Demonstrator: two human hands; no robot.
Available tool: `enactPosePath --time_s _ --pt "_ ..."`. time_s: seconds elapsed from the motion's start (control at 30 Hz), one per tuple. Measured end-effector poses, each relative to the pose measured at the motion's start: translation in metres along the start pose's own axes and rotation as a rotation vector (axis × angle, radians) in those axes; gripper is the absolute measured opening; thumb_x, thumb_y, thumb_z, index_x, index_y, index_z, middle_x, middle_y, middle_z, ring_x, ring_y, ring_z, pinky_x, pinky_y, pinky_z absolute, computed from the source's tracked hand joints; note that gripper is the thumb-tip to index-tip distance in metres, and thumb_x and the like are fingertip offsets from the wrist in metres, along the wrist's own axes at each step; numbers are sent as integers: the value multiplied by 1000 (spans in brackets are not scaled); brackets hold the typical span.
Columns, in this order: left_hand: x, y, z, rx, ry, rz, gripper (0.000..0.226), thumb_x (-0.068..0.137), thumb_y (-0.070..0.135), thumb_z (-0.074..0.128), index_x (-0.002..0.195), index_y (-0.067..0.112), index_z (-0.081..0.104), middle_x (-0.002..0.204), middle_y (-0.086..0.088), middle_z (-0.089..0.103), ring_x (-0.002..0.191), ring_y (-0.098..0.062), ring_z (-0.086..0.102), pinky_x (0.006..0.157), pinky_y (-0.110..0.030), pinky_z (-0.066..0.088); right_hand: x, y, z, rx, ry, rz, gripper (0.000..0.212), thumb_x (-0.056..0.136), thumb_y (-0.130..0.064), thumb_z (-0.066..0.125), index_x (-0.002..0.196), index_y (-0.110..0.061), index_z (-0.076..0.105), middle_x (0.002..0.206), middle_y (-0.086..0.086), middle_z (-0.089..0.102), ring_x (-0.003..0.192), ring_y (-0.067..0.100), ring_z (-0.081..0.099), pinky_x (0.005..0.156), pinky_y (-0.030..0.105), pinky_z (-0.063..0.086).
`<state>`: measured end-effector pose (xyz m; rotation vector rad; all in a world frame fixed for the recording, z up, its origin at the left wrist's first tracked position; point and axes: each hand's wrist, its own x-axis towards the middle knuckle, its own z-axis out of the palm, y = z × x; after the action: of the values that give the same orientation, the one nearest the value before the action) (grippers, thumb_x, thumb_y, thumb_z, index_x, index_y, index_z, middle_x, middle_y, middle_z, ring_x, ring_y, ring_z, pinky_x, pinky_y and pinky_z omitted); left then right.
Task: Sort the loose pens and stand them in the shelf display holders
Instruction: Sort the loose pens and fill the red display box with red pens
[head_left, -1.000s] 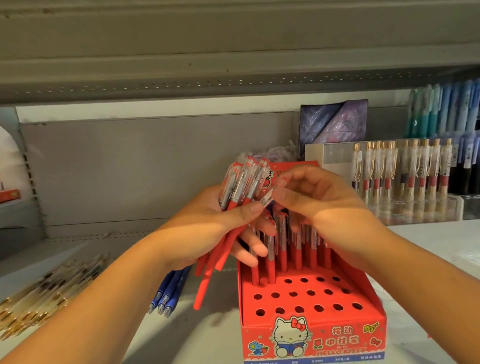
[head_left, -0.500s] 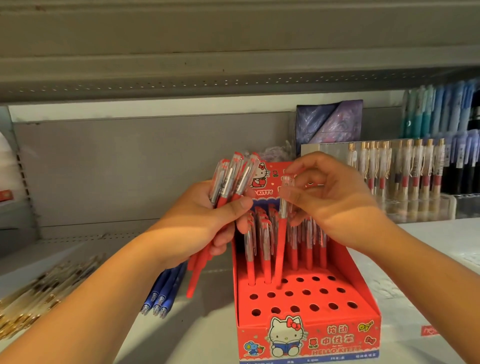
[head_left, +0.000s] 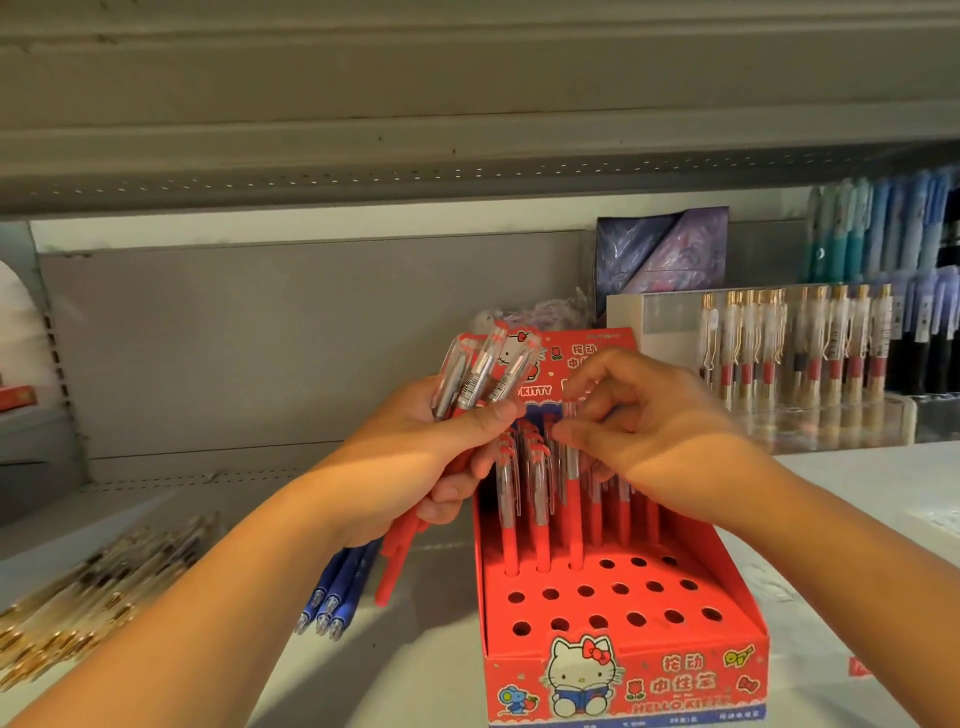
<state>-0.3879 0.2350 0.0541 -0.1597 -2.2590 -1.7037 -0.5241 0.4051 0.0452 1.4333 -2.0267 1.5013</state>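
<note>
**Red cardboard holder, partly filled**

Red card forms the stepped display box (head_left: 623, 675), which stands on the pale shelf (head_left: 857, 493). Its top panel is punched with rows of round holes. The two front rows stand open. The third row carries three upright pens at its left end, and further pens fill the rows behind, partly hidden by the right hand.

The right hand (head_left: 670, 436) pinches the third of those pens, the single pen (head_left: 574, 525), between thumb and fingertips near its top. The pen's tip sits in a hole. The left hand (head_left: 415, 457) is closed around a bundle of red pens (head_left: 475, 379), held just left of the box, tips pointing down.

Each red pen has a clear plastic upper barrel and a matt red lower grip.

A clear acrylic rack (head_left: 779, 415) to the right holds upright pens with gold clips. Blue pens (head_left: 332, 608) lie flat on the shelf below the left hand. Gold-trimmed pens (head_left: 78, 613) lie loose at far left. A purple patterned box (head_left: 660, 254) stands at the back.
</note>
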Motion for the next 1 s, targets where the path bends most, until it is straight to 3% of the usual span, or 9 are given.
enactPosePath --time_s 0.1,0.2,0.33,0.5,0.63,0.7,0.77,0.83,1.0 --pt "1 -1 1 -13 -14 8 37 98 19 56 62 20 60 51 2 50 36 -7 32 36 -16 25 -2 -1 -1 -102 -76 -4 24 80 -25 78 84 -40 59 71 -7 68 57 18 65 62 46 58" --pt "0 1 3 7 -46 17 29 102 11 48 74 7 54 50 2 53 36 -6 32 36 -17 26 -2 -2 -4 -73 -52 -20 20 83 -19 75 80 -34 61 68 -4 67 53 13 61 57 42 56" --pt "0 -1 6 47 -74 24 31 104 16 46 83 -4 55 45 2 51 35 -9 32 38 -18 29 -6 -3 -4 -102 -140 -1 24 82 -14 75 74 -33 63 72 -4 69 62 12 66 62 38 58" --pt "-1 -1 7 59 -91 -17 30 98 28 54 83 6 66 48 -8 46 37 -18 36 43 -24 35 -9 -5 -4 -177 -93 -53 20 80 -16 74 70 -30 64 69 -7 67 63 10 62 62 30 52" --pt "-3 2 12 25 -161 6 20 103 19 44 96 2 53 50 1 59 36 -9 41 40 -21 37 -4 -13 2 127 95 -40 20 82 -12 74 90 -28 65 79 -4 69 71 24 63 72 38 53" --pt "-4 5 15 28 -202 8 17 104 16 41 99 2 50 53 3 62 37 -7 42 40 -20 38 -2 -19 5 282 107 1 23 83 -10 74 97 -25 65 87 4 71 78 31 64 72 39 53" --pt "-5 6 16 49 -238 17 15 104 15 41 101 3 49 56 3 63 39 -9 42 42 -21 38 -3 -23 7 390 90 26 17 82 -8 74 94 -18 66 81 6 69 66 21 63 56 30 51" --pt "-6 6 18 53 -258 16 14 102 15 42 102 3 49 61 2 65 41 -11 43 44 -23 39 -5 -24 8 484 89 55 12 82 -7 73 90 -14 65 73 2 67 59 10 62 51 23 48" --pt "-4 5 15 41 -233 2 18 99 15 44 107 2 55 66 0 68 50 -16 52 51 -23 44 -5 -22 4 688 60 59 15 78 -13 69 91 -8 65 78 9 73 71 22 70 68 33 59"
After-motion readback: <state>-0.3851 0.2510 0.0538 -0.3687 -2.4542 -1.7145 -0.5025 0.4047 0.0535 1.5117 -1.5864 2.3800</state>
